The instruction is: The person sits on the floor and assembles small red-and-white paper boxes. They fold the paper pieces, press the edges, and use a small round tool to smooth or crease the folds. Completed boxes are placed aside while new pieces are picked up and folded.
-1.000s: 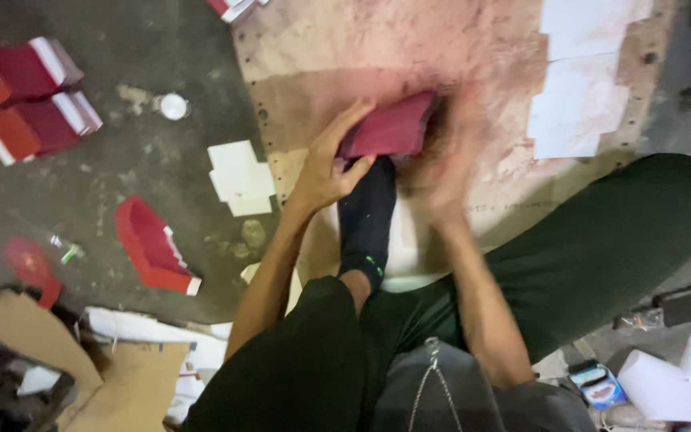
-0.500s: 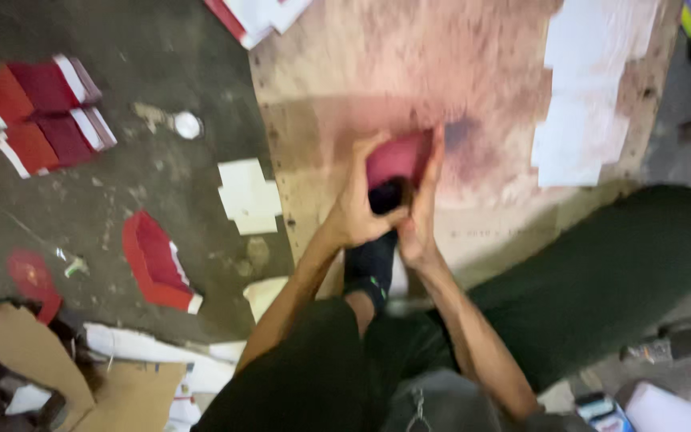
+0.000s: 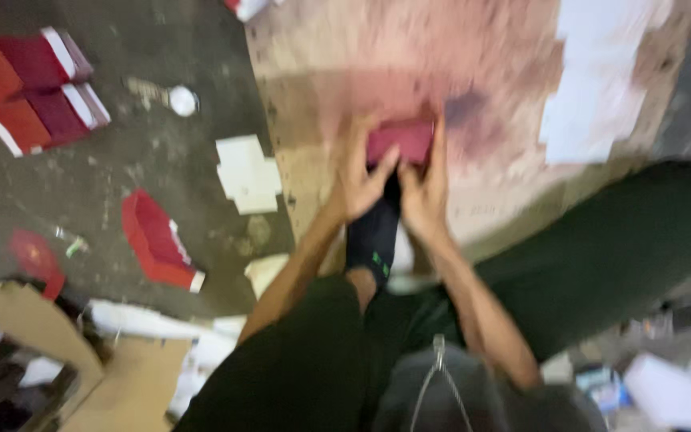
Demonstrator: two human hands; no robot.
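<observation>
- The left hand [image 3: 361, 180] grips the near-left edge of a small dark-red box piece [image 3: 401, 140], fingers curled over its rim and thumb set against its side; it is clamped on the piece.
- The right hand [image 3: 425, 192] closes on the near-right edge of the same piece, fingers [image 3: 439, 148] running up along its right side, so both hands pinch it from either flank.
- The frame is blurred, so whether the piece is a lid, a tray or a folded wrap cannot be told.
- To do this pressing step well, I judge that the pressure should be even on both flanks, the thumbs should keep the edge square, and the piece should stay flat against the board so that it does not skew.
- The piece lies on a stained, pinkish work board [image 3: 345, 72], just beyond the fingertips and directly above a foot in a dark sock [image 3: 373, 236] that rests between the wrists.
- White paper sheets [image 3: 593, 104] lie on the board to the right, well apart from the hands.
- On the concrete floor to the left: cut white card pieces [image 3: 248, 172], an open red box [image 3: 157, 240] and, further off, a stack of red-and-white boxes [image 3: 33, 88].
</observation>
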